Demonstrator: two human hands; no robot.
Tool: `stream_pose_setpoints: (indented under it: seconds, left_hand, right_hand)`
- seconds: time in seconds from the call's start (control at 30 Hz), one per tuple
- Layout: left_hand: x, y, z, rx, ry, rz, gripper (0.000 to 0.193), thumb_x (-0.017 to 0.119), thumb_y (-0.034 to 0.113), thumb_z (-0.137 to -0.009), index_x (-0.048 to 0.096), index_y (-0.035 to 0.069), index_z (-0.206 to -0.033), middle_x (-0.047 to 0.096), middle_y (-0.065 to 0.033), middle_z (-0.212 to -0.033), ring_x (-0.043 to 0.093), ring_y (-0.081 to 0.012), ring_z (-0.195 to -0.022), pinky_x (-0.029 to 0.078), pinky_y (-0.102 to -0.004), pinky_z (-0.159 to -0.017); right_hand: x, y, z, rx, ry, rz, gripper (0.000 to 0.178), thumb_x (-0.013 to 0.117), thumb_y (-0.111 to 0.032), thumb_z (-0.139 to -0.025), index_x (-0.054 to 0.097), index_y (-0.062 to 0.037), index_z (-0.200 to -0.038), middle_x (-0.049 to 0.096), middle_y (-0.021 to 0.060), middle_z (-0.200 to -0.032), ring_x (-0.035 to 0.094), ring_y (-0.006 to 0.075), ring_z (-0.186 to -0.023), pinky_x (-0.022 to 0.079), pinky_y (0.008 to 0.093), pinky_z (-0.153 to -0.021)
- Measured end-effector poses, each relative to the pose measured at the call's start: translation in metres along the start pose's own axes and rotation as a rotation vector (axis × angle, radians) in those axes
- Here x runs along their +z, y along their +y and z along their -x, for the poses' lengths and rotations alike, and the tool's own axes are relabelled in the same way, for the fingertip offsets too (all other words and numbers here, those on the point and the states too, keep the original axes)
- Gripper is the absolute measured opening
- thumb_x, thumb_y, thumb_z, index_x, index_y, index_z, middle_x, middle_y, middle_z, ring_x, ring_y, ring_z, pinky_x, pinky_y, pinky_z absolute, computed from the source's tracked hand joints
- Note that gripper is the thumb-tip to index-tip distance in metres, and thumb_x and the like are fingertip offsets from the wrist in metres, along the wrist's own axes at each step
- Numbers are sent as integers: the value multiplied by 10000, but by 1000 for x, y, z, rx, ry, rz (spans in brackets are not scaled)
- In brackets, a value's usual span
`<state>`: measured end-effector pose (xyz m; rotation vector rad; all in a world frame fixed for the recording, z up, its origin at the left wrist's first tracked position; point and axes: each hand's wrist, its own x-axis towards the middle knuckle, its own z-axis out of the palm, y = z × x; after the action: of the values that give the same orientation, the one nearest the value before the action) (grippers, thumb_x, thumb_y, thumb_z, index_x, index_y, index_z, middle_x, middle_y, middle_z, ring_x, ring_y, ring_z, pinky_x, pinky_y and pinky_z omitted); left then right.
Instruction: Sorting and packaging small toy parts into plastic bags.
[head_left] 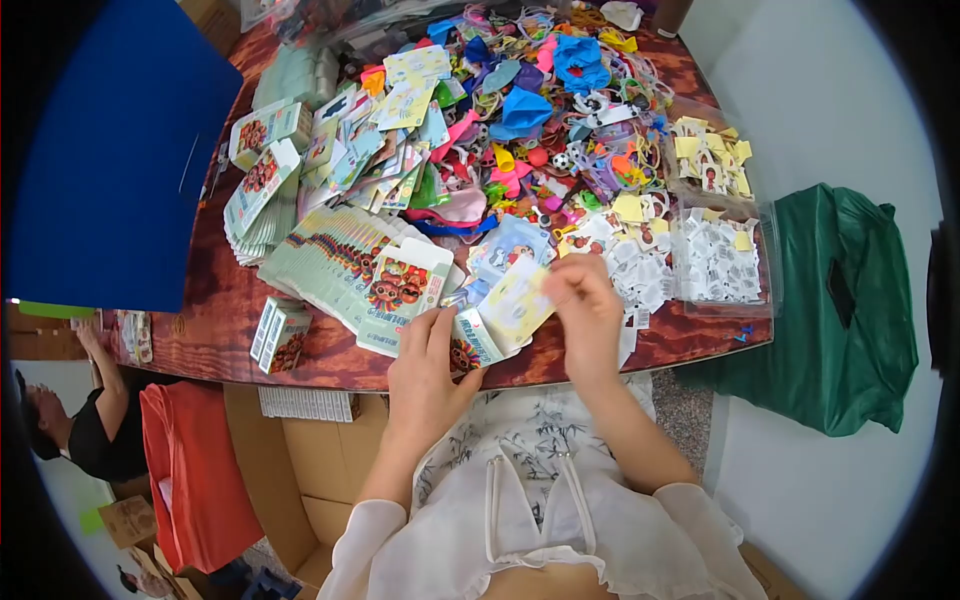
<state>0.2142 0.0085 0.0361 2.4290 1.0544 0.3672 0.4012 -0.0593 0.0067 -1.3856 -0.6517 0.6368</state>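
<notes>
My left hand (428,370) is closed on a small printed carton (474,342) at the table's near edge. My right hand (588,305) pinches the edge of a pale yellow printed card (516,302), which lies slanted against the carton's end. Whether the card's lower edge is inside the carton, I cannot tell. Just beyond, a blue printed card packet (508,248) rests on the table. Left of my left hand, flat cartons (330,262) are fanned out in an overlapping row, the nearest carton (405,285) showing cartoon figures.
Colourful small toys (545,120) heap across the back, beside loose cards (370,150). Clear trays of paper pieces (722,255) stand right. A finished-looking carton (280,335) sits front left. An open cardboard box (310,450) is below the edge; another person (85,410) is at far left.
</notes>
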Motion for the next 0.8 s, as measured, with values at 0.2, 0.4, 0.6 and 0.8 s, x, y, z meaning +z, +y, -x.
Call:
stream_pose_setpoints:
  seconds: [0.2, 0.4, 0.6, 0.8]
  left_hand:
    - [1, 2, 0, -73, 17, 117, 761, 835, 203, -736, 474, -17, -1368, 525, -187, -1303, 571, -367, -1139, 527, -434, -892]
    - [1, 0, 2, -72, 79, 64, 783, 838, 190, -729, 464, -6, -1389, 520, -188, -1312, 558, -370, -1158, 530, -438, -878]
    - [6, 0, 0, 33, 87, 42, 794, 839, 140, -696, 472, -3, -1385, 522, -188, -1312, 554, -382, -1157, 527, -448, -886]
    - [5, -4, 0, 17, 101, -9, 775, 842, 136, -700, 489, 2, -1376, 542, -192, -1279, 551, -388, -1159, 517, -456, -897]
  right_hand:
    - [7, 1, 5, 86, 59, -177, 66, 639, -24, -935, 635, 12, -880, 579, 70, -1132, 538, 131, -1063, 426, 275, -922]
    - [0, -10, 10, -194, 33, 310, 124, 716, -48, -860, 600, -17, -827, 597, 138, -1176, 547, 268, -1098, 432, 362, -947]
    - [6, -20, 7, -411, -177, 717, 205, 781, -54, -751, 583, -31, -797, 548, 170, -1331, 480, 388, -1235, 403, 472, -1013]
    - [5, -16, 9, -550, -213, 859, 153, 756, -67, -764, 626, -34, -838, 519, 162, -1414, 443, 399, -1331, 371, 525, -1039]
